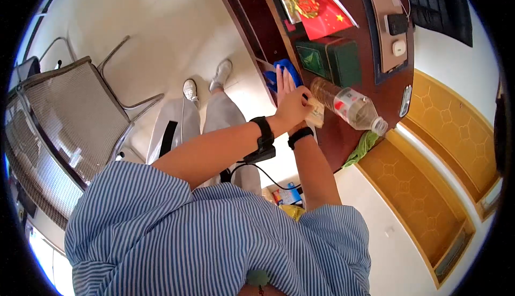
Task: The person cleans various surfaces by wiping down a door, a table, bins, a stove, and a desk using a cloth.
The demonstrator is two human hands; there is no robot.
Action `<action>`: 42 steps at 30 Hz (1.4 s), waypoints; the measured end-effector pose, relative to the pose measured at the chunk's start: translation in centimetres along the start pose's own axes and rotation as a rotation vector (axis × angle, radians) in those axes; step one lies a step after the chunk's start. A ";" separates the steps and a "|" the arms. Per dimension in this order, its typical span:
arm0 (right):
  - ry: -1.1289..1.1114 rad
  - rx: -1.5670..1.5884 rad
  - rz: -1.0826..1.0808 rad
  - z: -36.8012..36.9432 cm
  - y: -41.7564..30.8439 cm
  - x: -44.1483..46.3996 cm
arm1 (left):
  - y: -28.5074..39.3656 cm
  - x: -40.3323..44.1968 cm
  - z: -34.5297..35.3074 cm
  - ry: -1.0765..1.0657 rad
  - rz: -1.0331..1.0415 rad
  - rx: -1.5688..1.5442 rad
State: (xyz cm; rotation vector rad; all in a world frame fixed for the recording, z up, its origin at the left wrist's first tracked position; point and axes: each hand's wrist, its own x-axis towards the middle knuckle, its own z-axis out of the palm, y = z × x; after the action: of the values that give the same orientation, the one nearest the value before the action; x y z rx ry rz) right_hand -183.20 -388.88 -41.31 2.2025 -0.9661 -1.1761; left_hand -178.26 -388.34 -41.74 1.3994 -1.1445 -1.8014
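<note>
My left hand (pixel 292 109), with a black band at its wrist, is closed on a small beige object (pixel 315 113) at the desk's edge. My right hand (pixel 285 83) reaches up behind it, partly hidden by the left. Its visible fingers are stretched out and lie against a bright blue item (pixel 288 68), perhaps a cloth. Right beside the beige object, a clear plastic bottle (pixel 351 107) with a red and white label lies on its side. A dark green box (pixel 330 60) sits just above the bottle.
The dark red desk (pixel 332 144) also bears small red flags (pixel 327 17), a black item (pixel 397 24), a white case (pixel 398 48) and a green cloth (pixel 362 148) at its corner. A mesh chair (pixel 75 113) stands at left. A black cable (pixel 276 180) hangs below my wrists.
</note>
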 end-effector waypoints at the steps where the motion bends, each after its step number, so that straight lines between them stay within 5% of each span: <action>1: -0.009 -0.034 -0.019 -0.1 0.2 0.0 | 0.0 -0.3 0.4 0.002 -0.068 -0.110; 3: -0.009 0.001 -0.016 0.0 -0.3 0.0 | -1.0 -0.7 2.2 0.066 -0.123 -0.287; 6: 0.113 0.968 0.168 2.5 -2.6 0.2 | -1.8 -1.1 4.3 -0.044 -0.192 -0.488; 9: 0.187 1.009 0.175 4.0 -3.6 0.0 | -2.7 -0.9 6.1 -0.039 -0.118 -0.551; 12: 0.160 0.419 0.091 3.0 -2.6 -0.6 | -0.6 -2.3 5.6 -0.002 -0.091 -0.427; 14: 0.183 0.368 0.113 3.0 -2.1 -0.8 | 0.0 -2.2 4.8 -0.003 -0.056 -0.098; 18: 0.210 0.328 0.144 3.5 -2.7 -0.6 | -0.4 -2.3 5.4 0.123 0.064 -0.126; 24: 0.349 0.846 0.155 3.4 -2.7 -0.5 | -0.1 -2.8 7.0 0.115 0.098 -0.224; 25: 0.277 0.495 0.074 1.8 -1.1 -1.1 | 0.8 -2.9 6.3 0.104 0.121 -0.173; 27: 0.292 0.623 0.094 2.4 -1.6 -0.9 | 1.9 -3.2 6.1 0.197 0.194 -0.139; 30: 0.278 0.504 0.082 2.1 -1.5 -0.9 | 0.6 -2.6 6.7 0.052 -0.088 -0.346; 32: 0.234 0.339 0.062 1.9 -1.3 -0.9 | 0.1 -1.6 6.6 -0.015 -0.047 -0.010; 36: 0.293 0.559 0.108 3.2 -2.5 -0.7 | -0.5 -2.8 8.4 0.368 0.212 -0.051; 41: 0.348 0.913 0.082 3.3 -2.2 -0.7 | 1.4 -3.8 7.6 0.294 0.103 0.017; 42: 0.340 0.768 0.093 3.1 -2.1 -0.7 | 1.6 -3.8 7.3 0.233 0.055 -0.033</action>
State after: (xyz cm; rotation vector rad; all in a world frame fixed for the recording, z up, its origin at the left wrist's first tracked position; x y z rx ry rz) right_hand -185.35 -387.20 -44.04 2.7548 -1.5125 -0.3686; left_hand -184.30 -383.84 -37.92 1.4988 -1.0173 -1.5653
